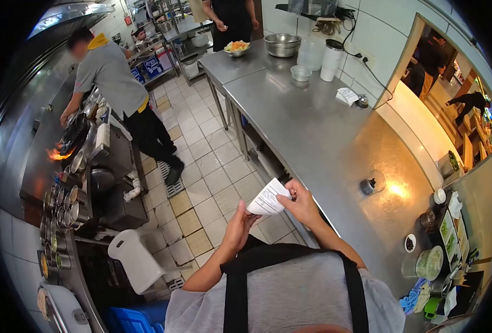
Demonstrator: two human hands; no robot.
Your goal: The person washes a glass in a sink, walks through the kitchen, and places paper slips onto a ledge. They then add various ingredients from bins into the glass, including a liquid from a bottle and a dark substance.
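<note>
A printed paper slip (267,198), white with dark lines of text, is held up in front of my body, slightly curled. My left hand (238,226) grips its lower left edge with the thumb raised; some of the fingers are behind the paper. At the slip's right side, my right hand (301,204) pinches it between thumb and fingers. To the right of my hands runs a steel worktable (307,125), and more white slips (347,96) lie on it beside a small metal bell (362,101).
Another person (110,72) works at the stove on the left, where a flame (60,154) shows beneath a black wok (75,133). A white plastic chair (132,258) stands at lower left. The worktable holds a steel bowl (282,45), a salad bowl (237,50) and a clear container (429,262).
</note>
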